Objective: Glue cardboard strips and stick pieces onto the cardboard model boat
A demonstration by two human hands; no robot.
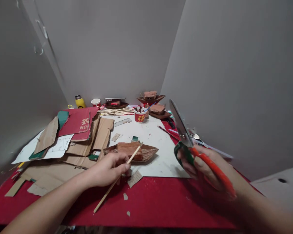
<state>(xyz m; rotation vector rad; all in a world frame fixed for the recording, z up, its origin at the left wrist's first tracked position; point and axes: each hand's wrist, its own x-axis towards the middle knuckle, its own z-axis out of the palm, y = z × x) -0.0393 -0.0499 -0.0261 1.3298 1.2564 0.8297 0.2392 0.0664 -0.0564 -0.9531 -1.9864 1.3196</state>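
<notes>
My left hand (109, 169) pinches a thin wooden stick (117, 178) that slants from near the table's front edge up towards a brown cardboard model boat (132, 151) on the white sheet (158, 136). Raised at the right, my right hand (205, 169) is closed on a pair of scissors (185, 136) with orange and green handles. The scissor blades point up and to the left, and I cannot tell whether they are apart. The stick's upper tip lies over the boat, apart from the scissors.
Cardboard pieces (85, 143) and red card (76, 123) pile up at the left on the red table (161, 201). At the back stand a red cup with tools (139, 115), loose sticks (114, 111), more model boats (151, 97), a yellow bottle (79, 101) and a white cup (96, 102). Walls close in behind and at right.
</notes>
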